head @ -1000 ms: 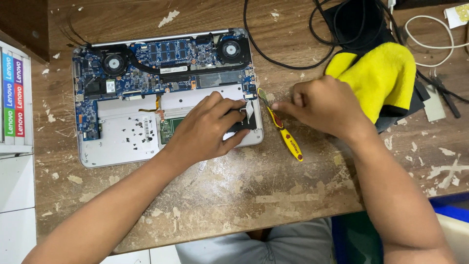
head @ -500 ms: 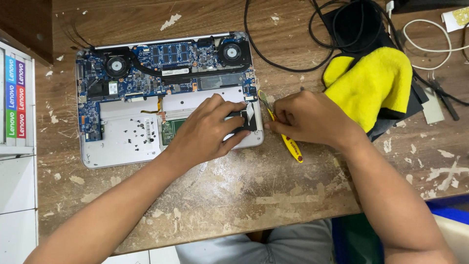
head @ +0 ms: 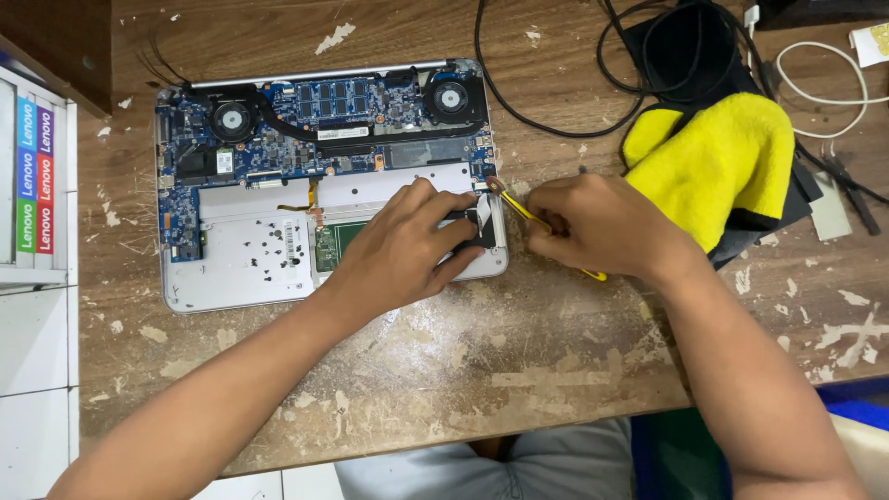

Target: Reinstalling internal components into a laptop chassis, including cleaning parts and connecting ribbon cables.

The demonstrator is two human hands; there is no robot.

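Note:
An opened laptop (head: pixel 241 268) lies bottom-up on the worn wooden table, its blue circuit board and two round fans exposed. My left hand (head: pixel 403 245) rests on its lower right part, fingers pressing a small black component (head: pixel 474 230) beside a white strip at the corner. My right hand (head: pixel 593 227) grips a yellow-handled screwdriver (head: pixel 520 211), whose tip reaches the laptop's right edge near a small connector. The handle's end pokes out below my palm.
A yellow cloth (head: pixel 713 167) lies over a black pouch at the right, with black cables (head: pixel 546 111) and a white cable (head: pixel 815 93) behind. A stack of boxes with coloured spines (head: pixel 32 157) stands at the left edge. Small loose screws lie on the laptop's silver panel.
My right hand has slid left toward the laptop's corner, covering more of the screwdriver handle. My left hand has kept its place on the black component.

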